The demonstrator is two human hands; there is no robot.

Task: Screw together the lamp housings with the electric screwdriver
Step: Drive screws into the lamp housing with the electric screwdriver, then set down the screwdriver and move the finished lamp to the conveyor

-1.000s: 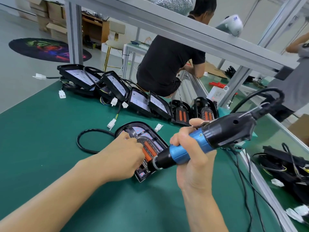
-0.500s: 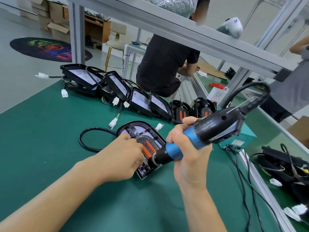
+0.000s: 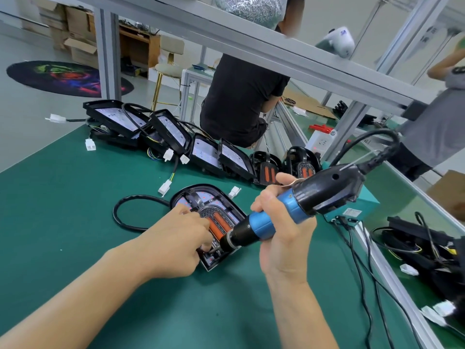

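Observation:
A black lamp housing [image 3: 201,200] with an orange lens strip lies flat on the green table [image 3: 63,197] in front of me. My left hand [image 3: 176,243] rests on its near left part with fingers curled, fingertips by the screwdriver's tip; whether it pinches a screw is hidden. My right hand [image 3: 281,238] grips the blue and black electric screwdriver [image 3: 297,205], tilted down to the left. Its bit touches the housing's near end.
A row of lamp housings [image 3: 176,142] with white connectors leans along the table's far edge. A teal box [image 3: 362,205] stands right of the screwdriver, cables trailing down. More black housings [image 3: 422,250] lie right of an aluminium rail. A person in black sits beyond the table.
The screwdriver has tipped lower and its bit has slid towards the housing's near end. My left hand has shifted slightly with it.

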